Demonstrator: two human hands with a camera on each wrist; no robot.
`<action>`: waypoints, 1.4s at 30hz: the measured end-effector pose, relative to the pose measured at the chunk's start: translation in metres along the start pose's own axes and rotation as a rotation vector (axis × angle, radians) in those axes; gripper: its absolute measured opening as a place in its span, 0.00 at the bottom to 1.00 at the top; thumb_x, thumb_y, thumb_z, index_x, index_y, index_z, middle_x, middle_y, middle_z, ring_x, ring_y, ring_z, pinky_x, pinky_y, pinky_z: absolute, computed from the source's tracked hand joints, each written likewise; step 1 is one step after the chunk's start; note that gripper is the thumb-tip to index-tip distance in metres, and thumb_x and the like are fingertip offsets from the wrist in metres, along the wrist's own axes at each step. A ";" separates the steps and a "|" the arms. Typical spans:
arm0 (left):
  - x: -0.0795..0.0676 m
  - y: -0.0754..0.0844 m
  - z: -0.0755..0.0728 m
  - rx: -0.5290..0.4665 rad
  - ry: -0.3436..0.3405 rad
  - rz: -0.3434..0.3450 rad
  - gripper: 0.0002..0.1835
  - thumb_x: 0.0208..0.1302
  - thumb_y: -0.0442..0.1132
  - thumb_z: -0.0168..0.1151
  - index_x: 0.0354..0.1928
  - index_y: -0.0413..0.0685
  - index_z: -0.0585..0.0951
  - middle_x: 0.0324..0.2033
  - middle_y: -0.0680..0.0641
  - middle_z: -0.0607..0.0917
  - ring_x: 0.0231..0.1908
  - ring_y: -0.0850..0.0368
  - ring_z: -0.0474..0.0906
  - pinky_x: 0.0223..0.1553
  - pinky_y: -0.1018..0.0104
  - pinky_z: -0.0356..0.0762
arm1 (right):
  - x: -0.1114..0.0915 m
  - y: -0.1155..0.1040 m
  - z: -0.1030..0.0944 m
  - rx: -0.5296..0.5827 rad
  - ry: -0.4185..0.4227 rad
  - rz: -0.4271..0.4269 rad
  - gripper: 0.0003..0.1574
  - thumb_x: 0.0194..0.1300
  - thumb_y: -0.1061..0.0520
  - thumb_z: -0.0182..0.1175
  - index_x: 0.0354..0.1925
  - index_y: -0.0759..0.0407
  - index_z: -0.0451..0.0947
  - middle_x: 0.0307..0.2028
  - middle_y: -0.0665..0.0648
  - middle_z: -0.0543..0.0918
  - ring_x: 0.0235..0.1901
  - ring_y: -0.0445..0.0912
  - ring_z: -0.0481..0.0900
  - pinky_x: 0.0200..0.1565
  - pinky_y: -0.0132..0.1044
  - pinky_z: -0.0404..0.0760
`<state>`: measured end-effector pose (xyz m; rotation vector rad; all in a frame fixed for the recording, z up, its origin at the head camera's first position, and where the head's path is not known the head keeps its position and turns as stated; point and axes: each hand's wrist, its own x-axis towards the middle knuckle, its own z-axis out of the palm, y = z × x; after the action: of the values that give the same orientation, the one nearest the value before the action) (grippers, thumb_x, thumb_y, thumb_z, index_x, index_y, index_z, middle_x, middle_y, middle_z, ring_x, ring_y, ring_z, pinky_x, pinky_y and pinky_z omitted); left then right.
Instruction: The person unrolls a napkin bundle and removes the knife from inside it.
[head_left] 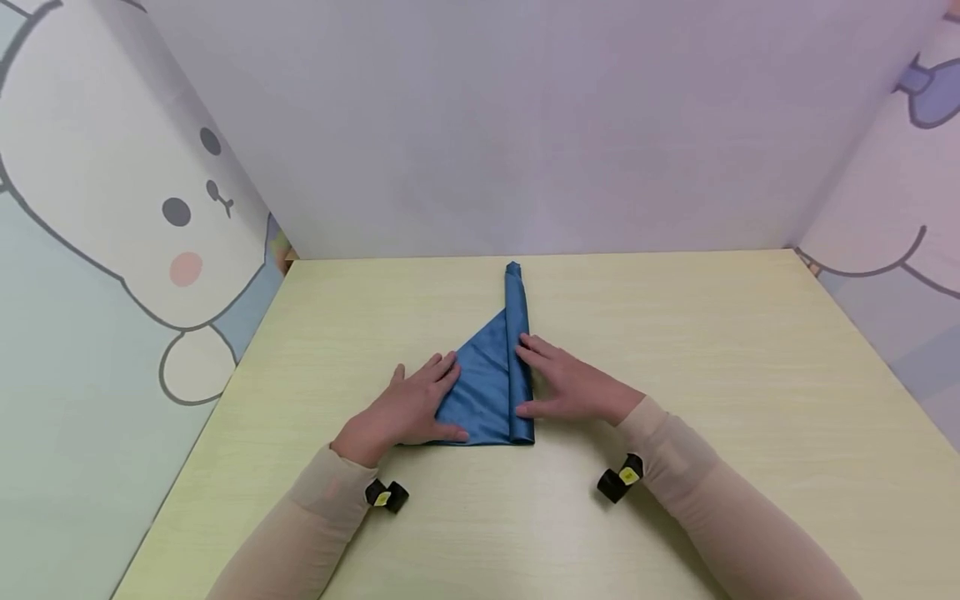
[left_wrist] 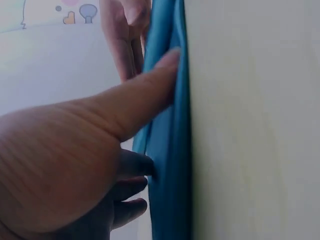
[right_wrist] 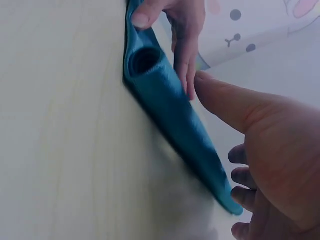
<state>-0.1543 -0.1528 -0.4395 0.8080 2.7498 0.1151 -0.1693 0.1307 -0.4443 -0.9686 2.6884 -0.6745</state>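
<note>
A shiny blue cloth (head_left: 480,392) lies on the table, triangular at the left and wound into an upright-running roll (head_left: 517,367) along its right side. The roll's hollow end (right_wrist: 145,61) faces the right wrist camera, and it narrows toward the far tip. My left hand (head_left: 412,408) rests on the cloth's left part with fingers spread, its thumb (left_wrist: 155,85) near the front edge. At the roll, my right hand (head_left: 573,387) has its fingertips and thumb touching the top and right side, fingers extended rather than curled round it.
The pale wooden table (head_left: 712,350) extends on both sides of the cloth. A plain light wall (head_left: 525,125) stands at its back edge, with cartoon-printed panels (head_left: 135,208) at left and right. A small black camera (head_left: 618,479) sits on each wrist.
</note>
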 end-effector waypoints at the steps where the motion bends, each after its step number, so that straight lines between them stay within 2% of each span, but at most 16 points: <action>1: -0.001 0.002 -0.001 0.000 -0.001 0.003 0.57 0.53 0.74 0.58 0.75 0.44 0.54 0.75 0.48 0.48 0.74 0.50 0.42 0.63 0.33 0.49 | 0.001 -0.003 0.000 -0.010 0.011 -0.015 0.62 0.57 0.29 0.61 0.74 0.63 0.51 0.75 0.61 0.48 0.73 0.54 0.46 0.67 0.54 0.56; 6: -0.003 0.015 -0.005 -0.016 -0.006 0.010 0.54 0.59 0.71 0.54 0.74 0.39 0.54 0.75 0.43 0.49 0.73 0.47 0.43 0.65 0.39 0.51 | 0.012 -0.016 0.004 -0.094 0.019 -0.023 0.61 0.58 0.27 0.59 0.74 0.62 0.52 0.74 0.61 0.51 0.74 0.56 0.41 0.64 0.65 0.50; 10: -0.005 0.023 -0.004 0.001 -0.015 -0.021 0.53 0.61 0.70 0.53 0.74 0.37 0.54 0.74 0.40 0.50 0.73 0.44 0.45 0.65 0.41 0.54 | 0.021 -0.020 0.012 -0.193 0.005 0.032 0.63 0.57 0.23 0.55 0.74 0.60 0.52 0.74 0.59 0.50 0.74 0.55 0.40 0.64 0.67 0.50; 15: -0.007 0.026 0.001 -0.007 -0.016 -0.043 0.53 0.61 0.70 0.54 0.73 0.34 0.54 0.73 0.36 0.50 0.72 0.41 0.44 0.66 0.44 0.56 | 0.025 -0.020 0.018 -0.252 0.008 0.075 0.65 0.55 0.19 0.52 0.74 0.60 0.53 0.74 0.59 0.50 0.74 0.56 0.40 0.63 0.67 0.50; 22: -0.009 0.026 0.001 0.000 -0.010 -0.049 0.54 0.59 0.71 0.55 0.72 0.34 0.56 0.73 0.37 0.50 0.73 0.42 0.45 0.65 0.42 0.56 | 0.024 -0.022 0.019 -0.247 0.000 0.088 0.66 0.54 0.19 0.53 0.74 0.61 0.53 0.75 0.59 0.49 0.74 0.56 0.39 0.63 0.67 0.50; 32: -0.006 0.022 0.001 0.069 -0.010 -0.053 0.56 0.56 0.74 0.54 0.73 0.37 0.57 0.73 0.39 0.52 0.73 0.45 0.47 0.63 0.39 0.56 | 0.023 -0.021 0.016 -0.224 -0.002 0.095 0.66 0.54 0.22 0.57 0.73 0.63 0.53 0.74 0.60 0.49 0.74 0.57 0.40 0.62 0.69 0.51; 42: -0.006 0.021 0.001 0.070 -0.012 -0.059 0.57 0.54 0.75 0.54 0.73 0.38 0.57 0.74 0.40 0.52 0.73 0.46 0.47 0.63 0.38 0.55 | 0.019 -0.020 0.015 -0.198 -0.015 0.134 0.66 0.54 0.22 0.57 0.74 0.62 0.51 0.75 0.59 0.48 0.74 0.55 0.38 0.63 0.68 0.48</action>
<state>-0.1379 -0.1383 -0.4360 0.7424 2.7767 0.0016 -0.1682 0.0995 -0.4488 -0.8221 2.8161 -0.3792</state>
